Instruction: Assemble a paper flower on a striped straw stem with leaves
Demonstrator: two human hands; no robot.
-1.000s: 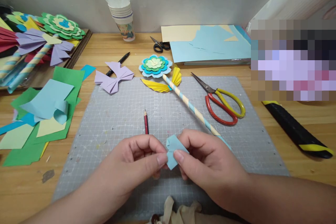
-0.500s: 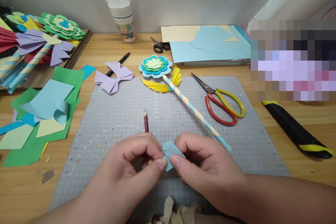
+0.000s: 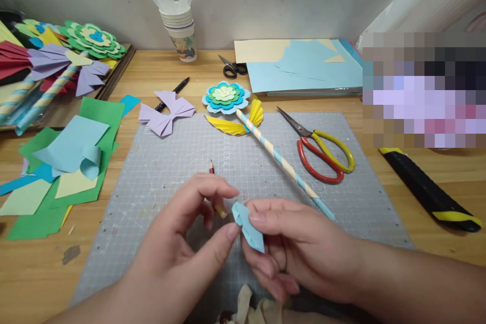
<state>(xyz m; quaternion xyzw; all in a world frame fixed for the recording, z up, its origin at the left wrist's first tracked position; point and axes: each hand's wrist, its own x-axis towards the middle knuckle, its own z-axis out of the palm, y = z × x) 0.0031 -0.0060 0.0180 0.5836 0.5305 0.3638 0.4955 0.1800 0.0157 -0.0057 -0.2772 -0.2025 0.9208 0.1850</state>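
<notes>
A small folded piece of light blue paper (image 3: pixel 250 230) is pinched between the thumb and fingers of my right hand (image 3: pixel 299 233). My left hand (image 3: pixel 190 233) is beside it with thumb and fingers apart; its thumb tip comes close to the paper's left edge, and I cannot tell if they touch. Under my left hand lies a dark red pencil (image 3: pixel 211 167), partly hidden. Beyond my hands, a paper flower (image 3: pixel 226 96) on a striped blue and cream stick (image 3: pixel 281 158) with yellow pleated leaves (image 3: pixel 228 125) rests on the grey cutting mat (image 3: pixel 170 157).
Red and yellow handled scissors (image 3: pixel 319 154) lie right of the stick, with a black and yellow cutter (image 3: pixel 429 190) farther right. A purple paper bow (image 3: pixel 167 114) and black pen (image 3: pixel 180 85) are back left. Coloured paper scraps (image 3: pixel 72 136) lie left; a paper cup (image 3: pixel 182 40) stands behind.
My left fingers have opened and come off the light blue paper. My right hand has turned it, so its folded edge now shows.
</notes>
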